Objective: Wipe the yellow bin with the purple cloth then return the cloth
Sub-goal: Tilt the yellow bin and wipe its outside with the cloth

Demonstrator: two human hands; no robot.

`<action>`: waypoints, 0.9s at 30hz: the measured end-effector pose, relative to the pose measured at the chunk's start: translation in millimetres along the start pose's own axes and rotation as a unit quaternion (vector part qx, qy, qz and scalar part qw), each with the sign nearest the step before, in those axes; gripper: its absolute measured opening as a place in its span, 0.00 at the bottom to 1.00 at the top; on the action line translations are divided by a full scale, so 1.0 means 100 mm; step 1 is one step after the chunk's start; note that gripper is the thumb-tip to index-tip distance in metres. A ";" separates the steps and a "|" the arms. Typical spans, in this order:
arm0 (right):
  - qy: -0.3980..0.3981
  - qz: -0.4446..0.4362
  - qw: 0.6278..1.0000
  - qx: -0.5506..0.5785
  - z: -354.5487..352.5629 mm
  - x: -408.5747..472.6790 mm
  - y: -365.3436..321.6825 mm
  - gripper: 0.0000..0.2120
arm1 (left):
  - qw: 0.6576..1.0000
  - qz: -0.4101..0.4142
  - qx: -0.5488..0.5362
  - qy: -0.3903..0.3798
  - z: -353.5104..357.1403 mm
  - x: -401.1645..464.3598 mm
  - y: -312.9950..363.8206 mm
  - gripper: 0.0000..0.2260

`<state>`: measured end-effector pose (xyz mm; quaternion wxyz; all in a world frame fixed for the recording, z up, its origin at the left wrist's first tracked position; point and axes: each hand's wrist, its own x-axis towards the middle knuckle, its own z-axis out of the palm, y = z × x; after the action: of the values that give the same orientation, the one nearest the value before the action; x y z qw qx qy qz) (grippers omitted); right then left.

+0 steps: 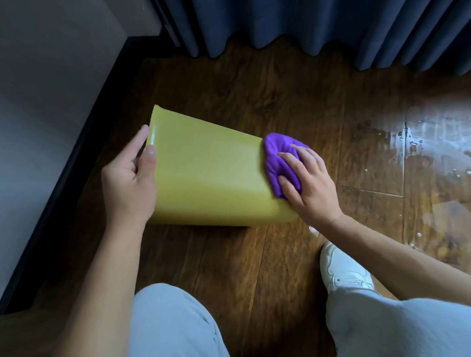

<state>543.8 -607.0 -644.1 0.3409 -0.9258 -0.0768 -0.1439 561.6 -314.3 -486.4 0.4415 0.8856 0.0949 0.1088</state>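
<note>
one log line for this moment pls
yellow bin: on its side on floor | left hand: grips rim | right hand: presses purple cloth at base

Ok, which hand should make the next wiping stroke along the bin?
Right. The right hand already presses the purple cloth on the yellow bin; the left hand grips its rim, steadying it.

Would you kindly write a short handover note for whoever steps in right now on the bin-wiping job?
Left hand: grips the rim end of the yellow bin, which lies on its side on the wooden floor.
Right hand: fingers press the bunched purple cloth against the bin's base end.
Done: the wipe is under way; how much is already wiped cannot be told.
Left: finish wiping, then return the cloth; its place is out of view.
</note>
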 end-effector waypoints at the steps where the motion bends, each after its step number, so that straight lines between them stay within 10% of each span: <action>1: -0.006 0.016 1.000 -0.003 -0.02 -0.05 0.04 0.24 | 1.000 -0.002 0.000 0.001 0.00 -0.01 0.00 0.16; 7: -0.055 0.167 0.984 0.022 -0.18 -0.28 0.26 0.19 | 1.000 -0.018 -0.001 0.007 0.01 -0.04 0.01 0.17; 18: 0.055 0.155 0.982 0.095 -0.63 0.23 0.08 0.22 | 0.996 0.041 0.036 -0.069 -0.03 -0.13 0.02 0.19; 27: -0.136 0.072 0.984 0.087 -0.80 0.42 -0.45 0.32 | 0.978 0.078 0.022 -0.192 -0.04 -0.14 0.18 0.21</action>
<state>555.8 -624.0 -545.2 0.4157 -0.9068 -0.0683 0.0158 548.7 -325.2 -471.0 0.4222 0.9041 -0.0585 -0.0309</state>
